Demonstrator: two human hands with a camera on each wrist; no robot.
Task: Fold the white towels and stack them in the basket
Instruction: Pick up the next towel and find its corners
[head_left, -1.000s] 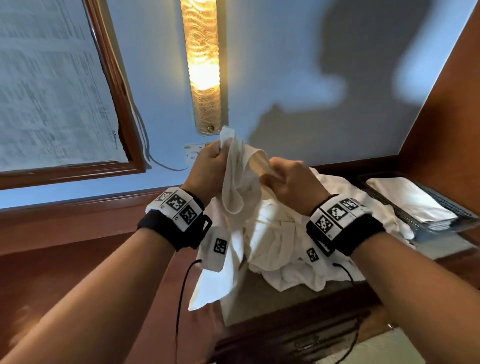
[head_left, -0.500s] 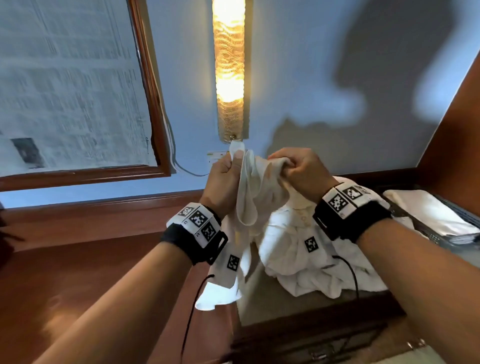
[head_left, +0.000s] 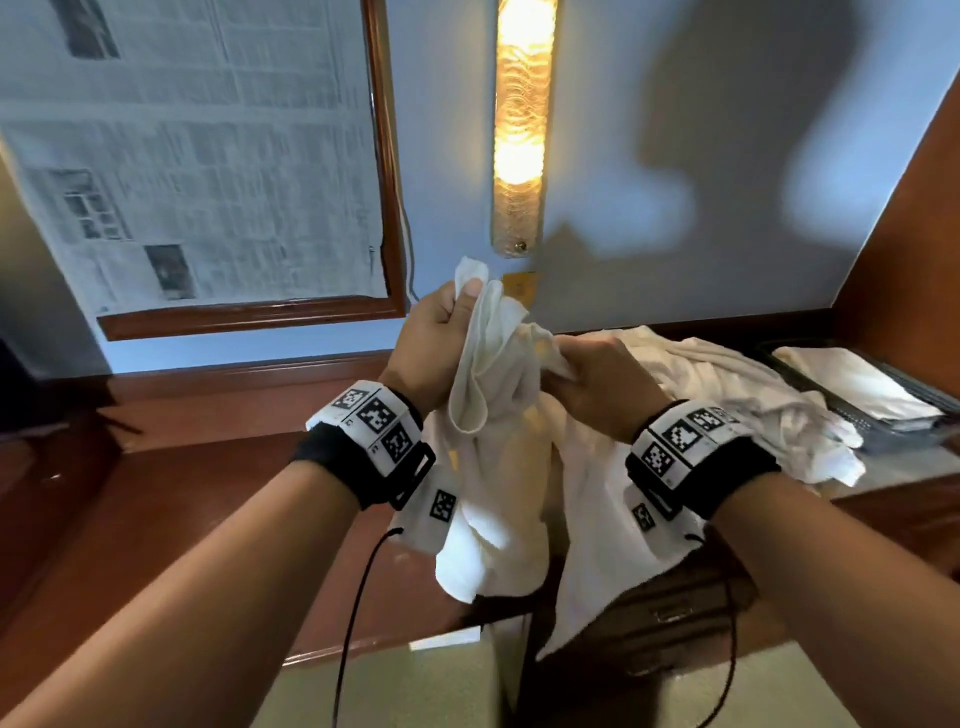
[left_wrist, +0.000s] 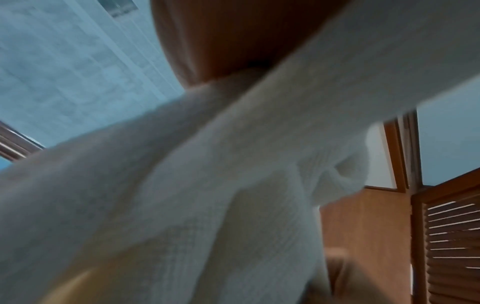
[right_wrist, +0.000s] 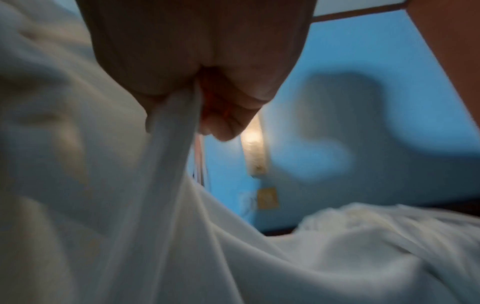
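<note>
I hold one white towel (head_left: 498, 467) up in front of me, and it hangs down past the desk's front edge. My left hand (head_left: 441, 332) pinches its top corner with thumb and fingers. My right hand (head_left: 587, 384) grips the top edge a little to the right, fingers curled round the cloth (right_wrist: 176, 115). In the left wrist view the towel (left_wrist: 207, 185) fills most of the picture. Behind my right hand a heap of unfolded white towels (head_left: 737, 384) lies on the desk. At the far right, a dark basket (head_left: 883, 431) holds a folded white towel (head_left: 852, 379).
The wooden desk (head_left: 218, 467) runs along a blue wall with a lit wall lamp (head_left: 519, 130). A framed pane covered in newspaper (head_left: 197, 156) hangs at the left. A wooden side panel (head_left: 914, 249) stands at the right. Cables hang from both wrist bands.
Both hands still hold the towel's top edge. The right hand has shifted a little lower and away from the left along the edge, and my view has swung left.
</note>
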